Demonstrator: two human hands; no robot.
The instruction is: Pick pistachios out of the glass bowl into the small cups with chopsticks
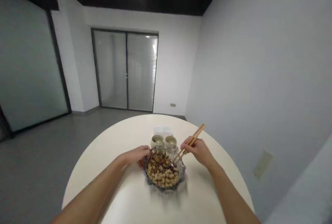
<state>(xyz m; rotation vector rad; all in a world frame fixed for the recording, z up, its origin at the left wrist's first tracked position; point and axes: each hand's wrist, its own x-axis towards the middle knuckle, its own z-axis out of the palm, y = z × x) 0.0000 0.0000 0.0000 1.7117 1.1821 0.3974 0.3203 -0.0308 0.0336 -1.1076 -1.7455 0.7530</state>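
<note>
A clear glass bowl (183, 174) with a scalloped rim stands on the round table. Peanuts in their shells (163, 177) fill its near side, and darker brown, striped pieces (158, 160), perhaps nuts, lie at the far left. My left hand (141, 153) holds the bowl's left rim, fingers curled over the edge. A pair of wooden chopsticks (198, 131) is gripped in my right hand (197, 148), over the bowl's right side. Their tips slant down into the bowl's right part; whether they pinch anything is too small to tell.
Two small beige cups, a left one (157, 141) and a right one (170, 141), stand just behind the bowl. Beyond them lies a white, paper-like thing (163, 130). The cream table (124, 196) has a curved edge, with a white wall (259, 61) to the right.
</note>
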